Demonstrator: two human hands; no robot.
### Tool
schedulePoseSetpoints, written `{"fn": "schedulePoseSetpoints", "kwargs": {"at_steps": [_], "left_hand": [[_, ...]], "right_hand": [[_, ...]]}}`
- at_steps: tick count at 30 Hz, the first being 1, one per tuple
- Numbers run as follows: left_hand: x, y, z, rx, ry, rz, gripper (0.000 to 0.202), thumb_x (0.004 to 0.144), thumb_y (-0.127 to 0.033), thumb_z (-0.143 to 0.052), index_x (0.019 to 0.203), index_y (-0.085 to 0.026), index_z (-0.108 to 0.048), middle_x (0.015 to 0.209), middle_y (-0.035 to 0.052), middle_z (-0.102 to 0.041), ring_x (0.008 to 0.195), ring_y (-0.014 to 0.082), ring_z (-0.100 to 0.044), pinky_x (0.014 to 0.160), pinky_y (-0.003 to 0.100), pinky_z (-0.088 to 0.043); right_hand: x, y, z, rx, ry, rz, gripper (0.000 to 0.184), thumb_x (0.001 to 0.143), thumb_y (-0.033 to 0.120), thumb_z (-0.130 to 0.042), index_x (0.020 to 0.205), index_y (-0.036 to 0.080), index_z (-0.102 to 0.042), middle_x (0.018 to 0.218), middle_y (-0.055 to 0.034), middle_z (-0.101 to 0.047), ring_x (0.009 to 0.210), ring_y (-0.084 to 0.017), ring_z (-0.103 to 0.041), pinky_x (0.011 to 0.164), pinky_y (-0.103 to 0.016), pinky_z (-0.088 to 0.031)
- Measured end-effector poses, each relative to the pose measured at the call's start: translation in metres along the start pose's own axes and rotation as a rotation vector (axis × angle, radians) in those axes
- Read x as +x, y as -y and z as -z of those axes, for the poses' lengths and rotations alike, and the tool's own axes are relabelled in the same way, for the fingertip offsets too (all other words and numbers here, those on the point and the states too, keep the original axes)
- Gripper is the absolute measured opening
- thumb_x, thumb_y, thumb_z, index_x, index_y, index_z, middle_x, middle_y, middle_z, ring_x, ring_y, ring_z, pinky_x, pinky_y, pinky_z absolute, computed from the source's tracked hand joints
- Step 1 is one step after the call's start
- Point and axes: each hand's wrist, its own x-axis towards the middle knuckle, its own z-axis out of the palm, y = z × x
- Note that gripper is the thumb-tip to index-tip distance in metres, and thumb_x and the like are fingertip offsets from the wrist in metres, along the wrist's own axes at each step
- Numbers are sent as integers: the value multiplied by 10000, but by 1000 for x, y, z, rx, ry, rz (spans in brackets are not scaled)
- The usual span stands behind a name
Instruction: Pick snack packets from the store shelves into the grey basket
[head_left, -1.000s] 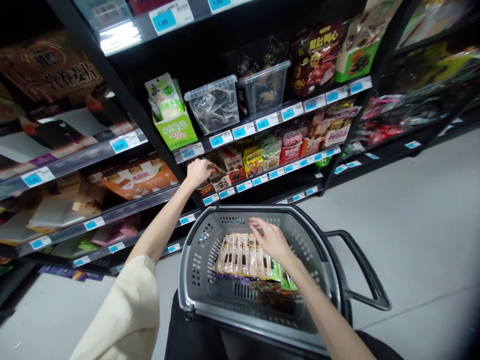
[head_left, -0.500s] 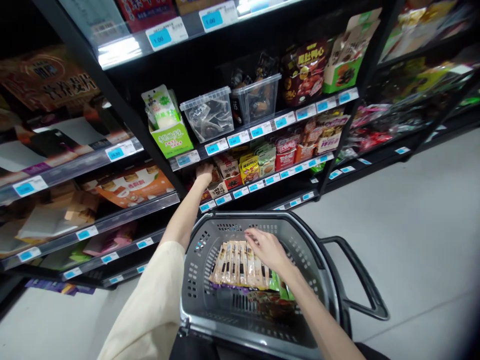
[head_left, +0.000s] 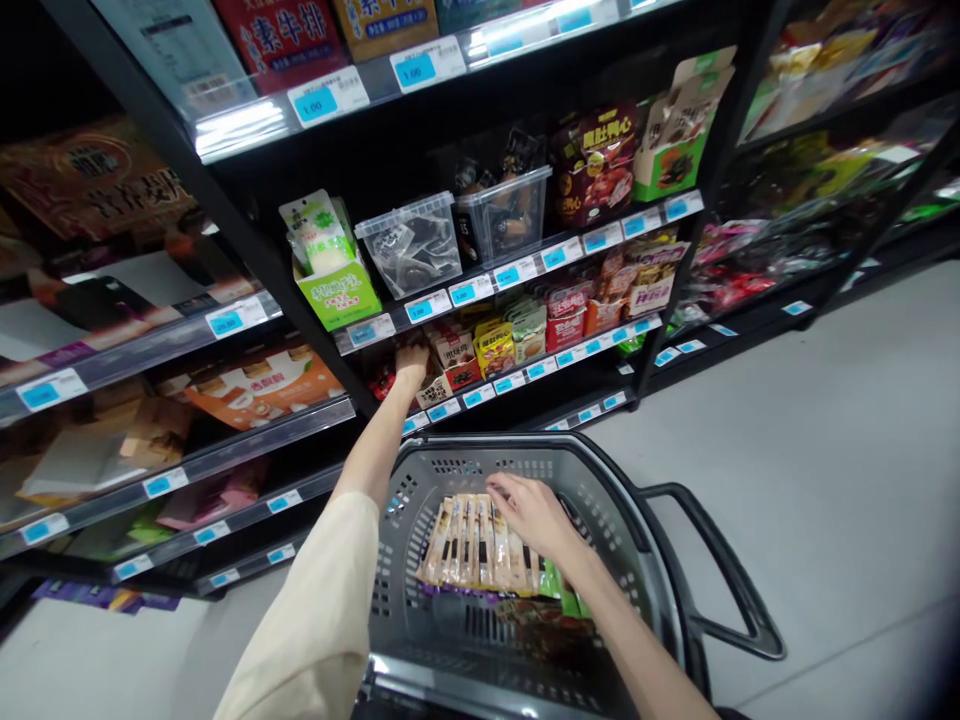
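Note:
My left hand (head_left: 411, 364) reaches into the low shelf row, at the left end among boxes of small snack packets. Its fingers point down behind a snack box (head_left: 433, 390) and are mostly hidden, so I cannot see whether they grip anything. My right hand (head_left: 534, 512) is over a grey shopping basket (head_left: 397, 600), its fingers loosely bent and thumb apart, with nothing visible in them. Under it lies a row of beige snack packets (head_left: 469, 545), side by side. Green packets (head_left: 568, 590) lie at the right end of that row, partly covered by my wrist.
The basket's black handle (head_left: 731, 570) sticks out to the right over the grey floor (head_left: 847, 480). Above my left hand are a green snack box (head_left: 341, 295) and clear plastic tubs (head_left: 416, 245). A shelf post (head_left: 247, 230) stands left of my arm.
My left hand has shifted slightly right and down within the snack boxes. My right hand stays over the beige packets. The whole view has tilted a little, lowering the shelves and basket in the picture.

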Motion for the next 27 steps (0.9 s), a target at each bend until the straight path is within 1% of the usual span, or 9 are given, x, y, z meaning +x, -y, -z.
{"fn": "schedulePoseSetpoints", "kwargs": {"at_steps": [2,4,10,12,15,19,22,25,27], "left_hand": [[-1,-2,-5,10,-10,21,349,967,-84,-474,1216,-38,-714,1156,295,-717,1136,351,-701,949,419,-527],[-4,-3,-11,15,-13,10,340,966,-74,-472,1187,-41,-728,1148,276,-725,1129,332,-703,950,388,-527],[-10,0,-24,3,-14,-20,412,943,-60,-462,1296,-56,-675,1245,248,-690,1161,307,-668,985,364,-522],[-10,0,-27,-6,-30,-33,478,937,-57,-446,1382,-51,-620,1334,255,-645,1216,319,-631,1022,377,-513],[-9,0,-30,-14,-68,-42,613,913,-45,-443,1526,-39,-475,1491,276,-524,1367,362,-508,1081,420,-488],[-8,0,-34,-20,-93,-49,716,899,-65,-467,1606,-57,-353,1582,279,-427,1453,414,-394,1115,500,-463],[-5,2,-35,-27,-77,-60,673,909,-91,-487,1577,-63,-414,1540,277,-484,1424,398,-453,1135,499,-447],[-2,4,-37,-39,-13,-72,513,926,-124,-507,1428,-74,-597,1340,255,-652,1248,344,-624,1063,428,-510],[1,4,-38,-46,24,-79,442,944,-151,-508,1357,-91,-654,1269,232,-697,1168,313,-675,1021,386,-536]], "right_hand": [[0,1,1,-14,12,-10,312,1063,308,-444,1122,219,-737,1070,-63,-786,902,-226,-756,792,-300,-499],[0,1,1,-29,20,-12,308,1066,310,-447,1118,220,-737,1063,-60,-787,919,-232,-755,800,-301,-490],[-1,-3,-2,-70,45,12,299,1068,286,-445,1098,215,-734,1044,-56,-786,974,-238,-751,813,-294,-468],[-1,-4,-3,-78,46,9,296,1067,281,-446,1091,217,-733,1034,-51,-785,963,-235,-751,803,-291,-460],[-1,-4,-3,-85,48,-3,288,1065,281,-452,1085,223,-733,1033,-47,-785,959,-231,-749,790,-287,-448],[-1,-4,-2,-99,50,-3,287,1066,285,-450,1076,224,-731,1026,-45,-783,955,-228,-745,776,-282,-430],[-1,-3,-1,-116,47,-1,286,1066,280,-446,1062,226,-727,1001,-41,-781,923,-226,-743,748,-282,-412],[-2,-3,1,-133,49,-1,276,1062,270,-451,1048,229,-724,966,-34,-776,882,-219,-738,725,-281,-397],[-2,-3,1,-144,54,-4,271,1060,263,-454,1040,230,-722,955,-35,-773,869,-214,-735,722,-279,-393]]}}
